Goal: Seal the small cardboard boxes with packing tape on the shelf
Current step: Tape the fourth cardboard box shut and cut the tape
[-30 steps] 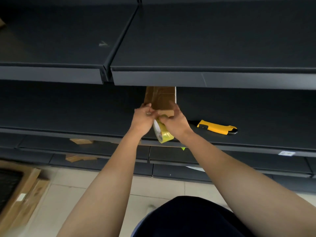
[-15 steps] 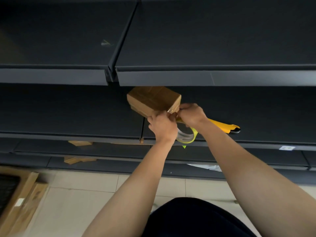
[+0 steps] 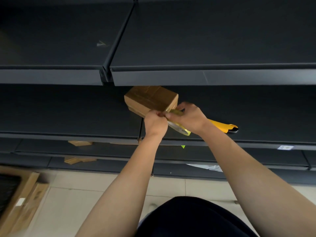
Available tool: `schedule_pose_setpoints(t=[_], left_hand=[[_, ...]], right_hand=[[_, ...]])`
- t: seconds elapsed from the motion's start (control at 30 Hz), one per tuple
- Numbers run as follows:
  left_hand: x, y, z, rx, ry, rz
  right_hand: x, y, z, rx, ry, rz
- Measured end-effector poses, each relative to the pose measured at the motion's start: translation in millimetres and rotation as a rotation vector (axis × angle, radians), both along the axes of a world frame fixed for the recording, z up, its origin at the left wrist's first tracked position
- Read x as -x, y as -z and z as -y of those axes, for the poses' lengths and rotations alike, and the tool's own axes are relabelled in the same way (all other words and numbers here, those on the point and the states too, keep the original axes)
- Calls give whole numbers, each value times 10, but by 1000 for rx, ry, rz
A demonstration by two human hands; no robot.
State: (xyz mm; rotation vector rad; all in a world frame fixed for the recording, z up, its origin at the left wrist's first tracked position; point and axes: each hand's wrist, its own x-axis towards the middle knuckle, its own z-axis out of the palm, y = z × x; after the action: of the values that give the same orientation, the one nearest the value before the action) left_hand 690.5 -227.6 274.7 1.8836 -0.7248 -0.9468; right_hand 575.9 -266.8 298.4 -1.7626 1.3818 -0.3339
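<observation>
Frame centre: left hand [image 3: 156, 124] and right hand [image 3: 189, 117] pinch the packing tape [image 3: 177, 112] at the cardboard box [image 3: 151, 100] corner — keep the strip taut, tear squarely, press flat.

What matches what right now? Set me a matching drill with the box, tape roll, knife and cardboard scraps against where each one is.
Things:
1. small cardboard box
2. tape roll
3. yellow utility knife
4. cardboard scraps

Places:
A. on the lower shelves, left of the arms
B. lying on the middle shelf, partly behind the right wrist
C. gripped between the left hand and right hand
D. farther in than both hands, tucked under the upper shelf

Pairs: 1-D, 2-C, 3-B, 4-A
</observation>
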Motion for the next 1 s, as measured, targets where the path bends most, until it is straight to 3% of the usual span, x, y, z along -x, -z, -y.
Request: schedule_pose_setpoints(t=[0.13,0.23,0.3,0.43,0.53,0.73,1.0], left_hand=[[-164,-95,99,51,-37,17],[-396,-86,153,65,-110,68],[-547,-48,170,62,-103,116],[-785,15,213,62,-43,225],[-962,-3,297,55,65,212],[-1121,-7,506,-39,239,381],[-1074,95,324,-3,280,482]], right_hand=[[57,-67,35,-62,-26,-25],[202,-36,84,-57,-65,-159],[255,44,104,-116,-28,-97],[128,114,162,-159,17,16],[21,88,246,-141,13,-16],[-136,31,356,-144,33,21],[-22,-29,215,-184,-27,-37]])
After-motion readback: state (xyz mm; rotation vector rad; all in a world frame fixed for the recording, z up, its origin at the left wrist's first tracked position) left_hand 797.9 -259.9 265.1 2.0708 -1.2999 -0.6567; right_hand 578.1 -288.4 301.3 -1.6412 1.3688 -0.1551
